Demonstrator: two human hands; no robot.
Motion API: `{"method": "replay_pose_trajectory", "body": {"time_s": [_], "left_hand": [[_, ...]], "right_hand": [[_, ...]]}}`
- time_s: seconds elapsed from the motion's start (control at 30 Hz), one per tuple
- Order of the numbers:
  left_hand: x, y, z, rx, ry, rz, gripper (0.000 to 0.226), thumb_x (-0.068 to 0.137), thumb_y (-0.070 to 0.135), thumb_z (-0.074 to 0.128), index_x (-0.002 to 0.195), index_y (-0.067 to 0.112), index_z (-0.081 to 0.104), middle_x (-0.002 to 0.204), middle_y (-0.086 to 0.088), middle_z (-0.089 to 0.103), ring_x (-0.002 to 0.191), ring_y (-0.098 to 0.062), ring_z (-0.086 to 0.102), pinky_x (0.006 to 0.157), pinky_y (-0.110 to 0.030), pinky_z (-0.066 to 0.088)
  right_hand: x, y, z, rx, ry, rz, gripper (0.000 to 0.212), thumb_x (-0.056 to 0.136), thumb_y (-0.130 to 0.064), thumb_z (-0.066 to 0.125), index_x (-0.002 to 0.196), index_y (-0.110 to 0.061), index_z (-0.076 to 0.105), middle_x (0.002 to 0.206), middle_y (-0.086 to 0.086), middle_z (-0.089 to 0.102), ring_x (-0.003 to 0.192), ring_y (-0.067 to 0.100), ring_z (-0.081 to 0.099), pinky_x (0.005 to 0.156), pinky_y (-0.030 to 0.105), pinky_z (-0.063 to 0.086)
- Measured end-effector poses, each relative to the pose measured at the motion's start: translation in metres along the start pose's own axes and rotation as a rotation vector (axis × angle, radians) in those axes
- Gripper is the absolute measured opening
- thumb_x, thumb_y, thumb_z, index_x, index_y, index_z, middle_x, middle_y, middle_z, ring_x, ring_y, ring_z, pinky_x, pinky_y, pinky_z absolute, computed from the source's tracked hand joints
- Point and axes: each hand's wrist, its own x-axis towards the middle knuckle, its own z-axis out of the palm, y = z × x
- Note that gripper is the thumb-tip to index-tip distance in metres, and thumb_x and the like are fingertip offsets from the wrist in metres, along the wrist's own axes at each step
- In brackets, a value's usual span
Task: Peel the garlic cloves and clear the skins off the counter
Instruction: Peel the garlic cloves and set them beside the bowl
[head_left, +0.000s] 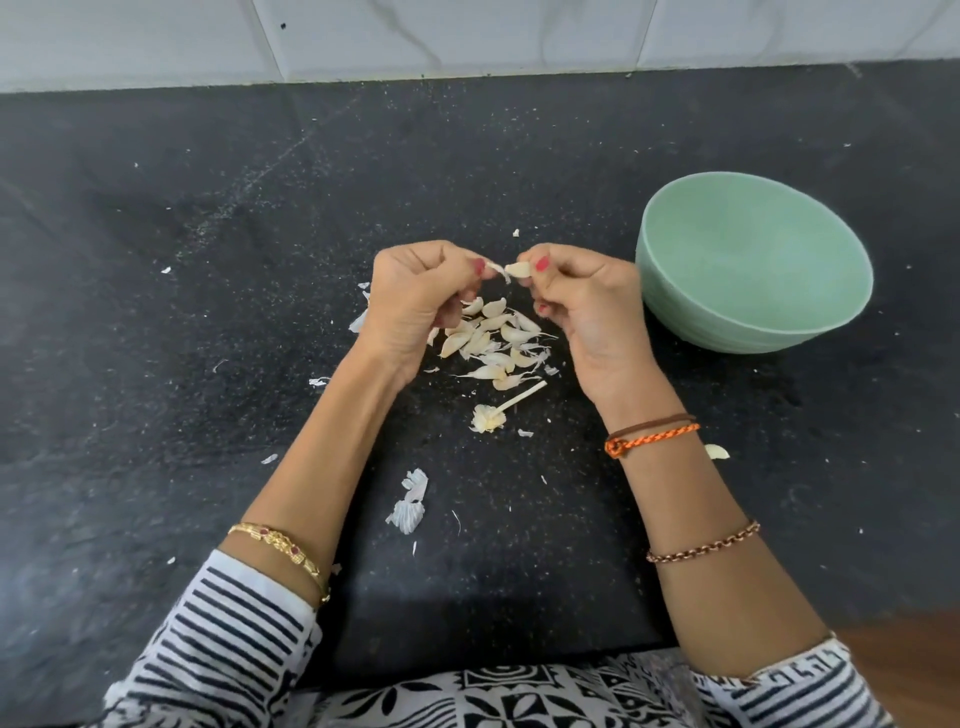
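Observation:
My right hand pinches a pale garlic cloves piece, one clove, above the black counter. My left hand pinches a strip of papery skin still joined to that clove. Under both hands lies a pile of several garlic cloves mixed with loose skins. The bare garlic stem and root lies just in front of the pile. A larger skin piece rests nearer to me, and one stray clove lies right of my right wrist.
A pale green bowl, with nothing visible inside, stands on the counter right of my right hand. Small skin flakes are scattered across the counter. A white tiled wall backs the counter. My striped sleeves fill the bottom of the view.

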Motion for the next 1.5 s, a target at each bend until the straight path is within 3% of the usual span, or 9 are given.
{"method": "replay_pose_trajectory", "body": {"time_s": [0.07,0.2,0.37,0.63,0.83,0.97,1.13,1.27,1.5], "left_hand": [[-0.002,-0.002,0.002,0.047,0.030,0.023,0.021,0.069,0.009,0.062,0.053,0.018,0.071,0.044,0.008,0.053,0.041,-0.001,0.037,0.039,-0.012,0.027],[-0.004,-0.002,0.002,0.095,0.059,0.108,0.017,0.078,-0.006,0.064,0.069,0.009,0.068,0.051,0.010,0.062,0.046,0.003,0.050,0.046,-0.008,0.034],[-0.003,-0.007,-0.002,0.120,-0.003,0.199,0.016,0.070,0.001,0.067,0.062,0.012,0.058,0.072,0.005,0.071,0.064,-0.005,0.062,0.059,-0.015,0.045],[-0.003,-0.009,-0.004,0.135,-0.025,0.262,0.034,0.075,-0.017,0.061,0.066,0.012,0.047,0.066,0.008,0.070,0.063,-0.002,0.063,0.062,-0.016,0.048],[-0.002,-0.009,-0.006,0.153,-0.040,0.284,0.029,0.072,-0.013,0.061,0.065,0.013,0.049,0.065,0.010,0.070,0.067,-0.003,0.066,0.064,-0.017,0.050],[-0.002,-0.008,-0.007,0.155,-0.067,0.277,0.025,0.070,-0.008,0.064,0.064,0.013,0.050,0.065,0.009,0.070,0.068,-0.004,0.067,0.064,-0.018,0.052],[-0.001,-0.007,-0.010,0.178,-0.113,0.273,0.028,0.069,-0.011,0.062,0.063,0.013,0.050,0.062,0.009,0.069,0.067,-0.002,0.067,0.062,-0.014,0.050],[-0.002,-0.005,-0.008,0.208,-0.120,0.257,0.026,0.064,-0.010,0.058,0.061,0.014,0.049,0.063,-0.002,0.062,0.064,0.001,0.065,0.057,-0.012,0.047],[-0.003,-0.007,-0.001,0.127,-0.082,0.214,0.026,0.060,-0.008,0.054,0.057,0.014,0.041,0.050,0.012,0.059,0.051,0.003,0.053,0.052,-0.013,0.041]], "right_hand": [[-0.002,0.003,0.004,-0.155,0.053,-0.072,0.023,0.087,0.002,0.057,0.075,-0.014,0.068,0.062,-0.001,0.059,0.060,0.005,0.049,0.056,0.016,0.042],[-0.005,0.006,0.009,-0.272,0.114,-0.182,0.030,0.088,0.000,0.057,0.072,-0.024,0.066,0.073,0.025,0.062,0.065,0.018,0.052,0.064,0.036,0.047],[-0.006,0.004,0.009,-0.285,0.109,-0.195,0.028,0.088,0.001,0.056,0.073,-0.022,0.065,0.067,0.003,0.061,0.063,0.013,0.054,0.063,0.035,0.050],[-0.004,0.007,0.008,-0.361,0.114,-0.250,0.028,0.087,-0.001,0.058,0.073,-0.025,0.065,0.067,-0.004,0.062,0.065,0.013,0.056,0.066,0.041,0.053],[-0.001,0.011,0.007,-0.427,0.142,-0.299,0.020,0.085,-0.002,0.060,0.077,-0.019,0.068,0.063,-0.014,0.060,0.058,-0.001,0.054,0.062,0.029,0.055],[0.001,0.012,0.005,-0.443,0.130,-0.330,0.015,0.083,0.002,0.061,0.079,-0.009,0.071,0.062,-0.015,0.058,0.054,-0.006,0.052,0.057,0.008,0.040],[0.002,0.013,0.003,-0.469,0.103,-0.350,0.015,0.081,0.003,0.062,0.079,-0.007,0.072,0.066,-0.016,0.060,0.058,-0.008,0.055,0.061,0.007,0.041],[0.002,0.014,0.003,-0.508,0.070,-0.376,0.014,0.081,0.003,0.062,0.079,-0.006,0.072,0.066,-0.018,0.060,0.060,-0.008,0.056,0.062,0.008,0.044],[0.002,0.010,0.001,-0.405,0.012,-0.332,0.024,0.082,0.004,0.061,0.077,-0.018,0.069,0.065,-0.014,0.061,0.058,-0.003,0.054,0.059,0.012,0.043]]}}
